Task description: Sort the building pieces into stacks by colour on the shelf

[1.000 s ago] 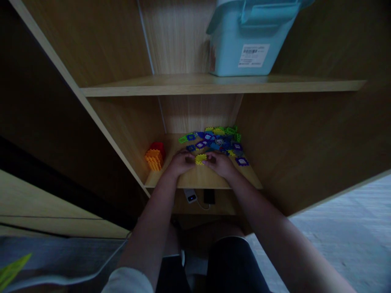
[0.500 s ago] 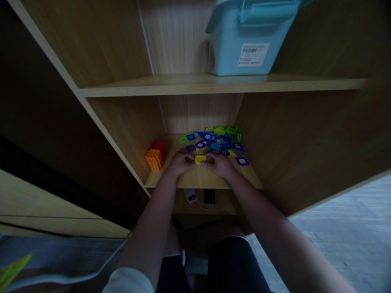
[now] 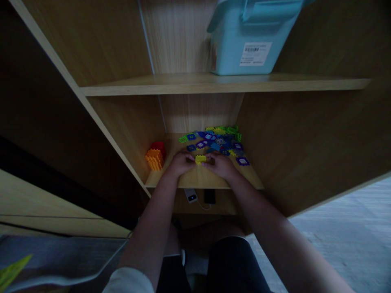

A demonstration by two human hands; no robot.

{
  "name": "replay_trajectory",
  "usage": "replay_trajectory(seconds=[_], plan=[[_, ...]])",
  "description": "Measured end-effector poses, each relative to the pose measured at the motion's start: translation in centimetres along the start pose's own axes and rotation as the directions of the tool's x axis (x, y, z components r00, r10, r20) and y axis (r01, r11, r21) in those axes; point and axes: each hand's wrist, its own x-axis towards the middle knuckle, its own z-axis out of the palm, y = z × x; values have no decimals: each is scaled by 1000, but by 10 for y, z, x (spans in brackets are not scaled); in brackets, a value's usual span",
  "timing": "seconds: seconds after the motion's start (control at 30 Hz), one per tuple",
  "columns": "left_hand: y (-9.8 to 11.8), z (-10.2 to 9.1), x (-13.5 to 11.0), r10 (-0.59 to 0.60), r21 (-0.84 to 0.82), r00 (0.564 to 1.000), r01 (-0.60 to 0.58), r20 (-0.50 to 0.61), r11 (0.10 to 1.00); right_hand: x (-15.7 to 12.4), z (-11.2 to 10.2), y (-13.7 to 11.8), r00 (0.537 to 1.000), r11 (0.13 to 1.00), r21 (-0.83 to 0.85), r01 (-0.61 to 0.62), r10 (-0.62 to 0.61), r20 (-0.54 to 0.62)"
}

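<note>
Between my hands, low over the shelf board, is a small stack of yellow notched building tiles [image 3: 200, 159]. My left hand [image 3: 182, 162] pinches its left side with thumb and finger. On the right side, the fingertips of my right hand [image 3: 219, 164] close on the same stack. Just behind lies a loose pile of blue and purple tiles [image 3: 215, 140], with green tiles [image 3: 233, 132] at the back right. Left of my left hand stands a stack of orange tiles [image 3: 154, 159], and red tiles [image 3: 158, 146] sit right behind it.
A light blue lidded bin [image 3: 244, 44] stands on the upper shelf [image 3: 183, 85]. Below the working shelf lie a white device with a small screen [image 3: 191, 196] and a black device [image 3: 209, 196] with a cable. Wooden cabinet walls enclose both sides.
Both hands keep their hold on the yellow tiles in nearly the same place. The view has shifted very slightly; nothing else visibly moved.
</note>
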Motion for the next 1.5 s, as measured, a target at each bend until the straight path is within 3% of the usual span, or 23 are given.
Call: replay_trajectory(seconds=[0.53,0.77,0.87,0.97,1.03,1.23,1.5], plan=[[8,-4,-2,-31,10,999,31,7,999,-2,-3,-3,999,1000,-9,-26,26,33],[9,-1,-2,-70,-13,997,70,-17,997,-3,-6,-9,998,999,1,-54,54,-38],[8,0,-2,-85,-26,996,84,-34,996,-6,-9,-12,958,967,-105,-230,206,-201],[8,1,-2,-79,-42,995,77,-58,996,-12,-11,-16,847,862,-193,-469,377,-375],[10,0,-3,-62,-48,997,60,-39,997,-14,-11,-17,807,810,-212,-547,444,-390],[19,-4,-6,-11,-12,994,13,111,1000,-14,-7,-16,817,804,-225,-551,466,-339],[18,2,-2,23,46,995,-28,99,999,-13,-1,-11,804,799,-239,-552,433,-407]])
